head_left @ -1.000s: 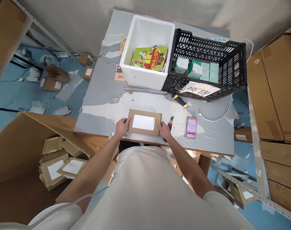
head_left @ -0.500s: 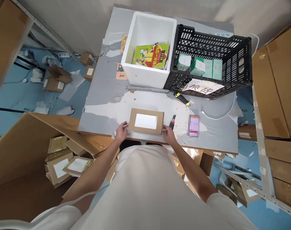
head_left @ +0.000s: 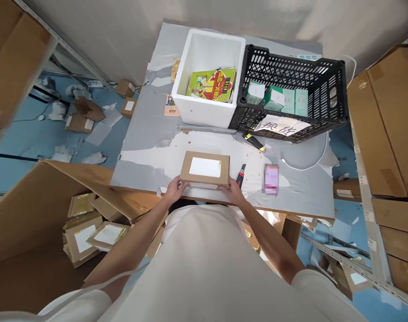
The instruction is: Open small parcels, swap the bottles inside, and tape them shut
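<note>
Both of my hands grip a flat brown cardboard box (head_left: 205,168) with a white label on top, at the table's front edge. My left hand (head_left: 176,189) holds its near left corner, thumb along the front side. At the near right corner, my right hand (head_left: 233,191) grips it the same way. The box's front edge looks slightly raised off the table. Just right of my right hand lies a red and black utility knife (head_left: 240,176). A yellow and black cutter (head_left: 254,142) rests farther back. Right of the knife is a blurred pinkish-purple item (head_left: 271,180).
On the table (head_left: 140,138) stand a white foam box (head_left: 204,112) with booklets and a black plastic crate (head_left: 328,116) with green boxes. A white cable (head_left: 304,168) curls at the right. A large open carton (head_left: 49,179) of labelled parcels sits lower left.
My hands have closed from beside the box onto its near corners. The box's front side now shows, its near edge lifted slightly. The view has shifted a little.
</note>
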The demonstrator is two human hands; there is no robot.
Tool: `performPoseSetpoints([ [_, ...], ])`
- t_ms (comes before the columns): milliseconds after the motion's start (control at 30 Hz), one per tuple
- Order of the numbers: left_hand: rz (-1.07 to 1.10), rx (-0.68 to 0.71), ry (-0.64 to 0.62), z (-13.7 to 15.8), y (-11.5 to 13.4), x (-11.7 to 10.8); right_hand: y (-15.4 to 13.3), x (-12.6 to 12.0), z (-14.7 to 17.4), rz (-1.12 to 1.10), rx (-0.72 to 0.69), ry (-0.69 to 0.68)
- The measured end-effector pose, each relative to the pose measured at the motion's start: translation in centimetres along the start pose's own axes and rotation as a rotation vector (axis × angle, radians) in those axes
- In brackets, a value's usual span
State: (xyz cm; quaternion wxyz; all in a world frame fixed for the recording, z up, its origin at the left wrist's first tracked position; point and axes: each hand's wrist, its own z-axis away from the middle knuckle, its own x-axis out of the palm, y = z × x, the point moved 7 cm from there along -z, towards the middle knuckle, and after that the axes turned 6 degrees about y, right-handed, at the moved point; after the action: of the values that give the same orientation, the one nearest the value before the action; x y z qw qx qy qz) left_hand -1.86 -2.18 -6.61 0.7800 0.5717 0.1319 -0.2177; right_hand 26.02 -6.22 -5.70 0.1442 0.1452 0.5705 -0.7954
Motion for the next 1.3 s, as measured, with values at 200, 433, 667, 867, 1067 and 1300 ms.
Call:
performPoseSetpoints([
  [200,-0.206,0.009,0.143,-0.6,4.1,-1.8,-2.9,-2.4,-1.2,0.272,0.001,0.099],
  [433,-0.214,-0.150,0.230,-2.5,5.1,-1.0,-3.0,-2.5,-4.6,0.263,0.144,0.077],
  [667,-0.182,-0.182,0.276,-2.9,5.1,-0.9,1.1,-5.1,-1.8,0.270,0.215,0.296],
  [867,-0.168,-0.100,0.351,-2.7,4.9,-1.0,5.2,-4.3,0.6,0.517,0.433,0.356],
  [1067,-0.395,0.327,0.486,0.3,7.9,-0.9,5.6,-6.2,-0.1,0.344,0.421,0.337],
  [1300,-0.557,0.751,0.206,2.1,7.8,3.1,-5.9,-6.3,-1.8,0.098,-0.134,0.087],
])
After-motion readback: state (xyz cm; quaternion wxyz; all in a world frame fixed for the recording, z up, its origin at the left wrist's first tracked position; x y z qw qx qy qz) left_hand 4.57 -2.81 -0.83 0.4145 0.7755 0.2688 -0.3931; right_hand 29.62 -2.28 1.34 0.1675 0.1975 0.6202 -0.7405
